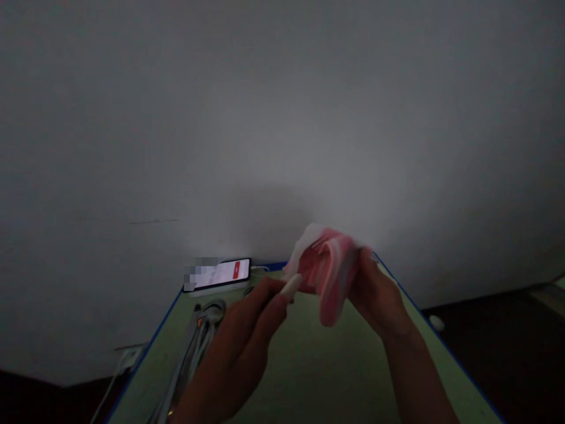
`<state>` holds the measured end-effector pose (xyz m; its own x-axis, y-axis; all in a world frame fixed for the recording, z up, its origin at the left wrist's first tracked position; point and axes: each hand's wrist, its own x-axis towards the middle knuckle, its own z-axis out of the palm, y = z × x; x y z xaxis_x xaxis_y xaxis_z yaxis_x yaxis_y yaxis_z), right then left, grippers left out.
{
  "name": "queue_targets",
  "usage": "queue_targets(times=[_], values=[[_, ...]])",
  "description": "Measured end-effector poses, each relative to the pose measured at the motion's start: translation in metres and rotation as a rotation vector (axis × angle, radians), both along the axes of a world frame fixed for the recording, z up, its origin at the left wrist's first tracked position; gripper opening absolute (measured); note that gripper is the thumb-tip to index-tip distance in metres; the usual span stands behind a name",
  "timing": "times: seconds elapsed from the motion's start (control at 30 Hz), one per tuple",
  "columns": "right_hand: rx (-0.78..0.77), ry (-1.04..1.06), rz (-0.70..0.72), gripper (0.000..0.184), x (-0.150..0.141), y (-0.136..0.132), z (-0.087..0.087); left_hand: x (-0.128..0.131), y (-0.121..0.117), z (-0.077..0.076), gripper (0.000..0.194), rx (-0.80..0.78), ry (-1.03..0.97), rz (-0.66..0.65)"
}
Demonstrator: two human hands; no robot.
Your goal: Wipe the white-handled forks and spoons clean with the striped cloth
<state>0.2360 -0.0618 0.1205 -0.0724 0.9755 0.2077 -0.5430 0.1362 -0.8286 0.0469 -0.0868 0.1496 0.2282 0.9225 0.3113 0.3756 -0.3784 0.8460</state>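
My right hand is closed around a pink and white striped piece of cloth, held up above the far end of a green table. My left hand is closed in a pinch on a small white stick-like object whose tip touches the cloth. The room is dim and details of the cloth are blurred.
A lit phone lies at the table's far edge against the white wall, with a white cable beside it. Several metal tools lie along the table's left side. The table has a blue rim. A small white object lies on the dark floor at right.
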Motion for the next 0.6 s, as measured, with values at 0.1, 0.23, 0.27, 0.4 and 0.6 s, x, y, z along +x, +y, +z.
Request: queue_targets(times=[0.1,0.23,0.27,0.4,0.6], values=[[-0.029,0.214,0.061,0.031,-0.009,0.004,0.005,0.005,0.001,-0.004,0.032,-0.104,-0.086,-0.027],[-0.117,0.319,0.047,0.02,-0.02,0.011,0.004,0.006,-0.001,-0.006,0.035,-0.193,-0.187,0.001],[-0.135,0.309,0.037,0.021,-0.022,0.013,0.002,0.005,-0.002,-0.007,0.034,-0.203,-0.209,0.014],[-0.141,0.221,-0.008,0.027,-0.028,0.021,-0.008,0.004,-0.004,-0.007,0.033,-0.183,-0.224,0.012],[-0.106,0.162,-0.001,0.032,-0.03,0.026,-0.014,0.007,-0.001,-0.012,0.033,-0.119,-0.154,0.011]])
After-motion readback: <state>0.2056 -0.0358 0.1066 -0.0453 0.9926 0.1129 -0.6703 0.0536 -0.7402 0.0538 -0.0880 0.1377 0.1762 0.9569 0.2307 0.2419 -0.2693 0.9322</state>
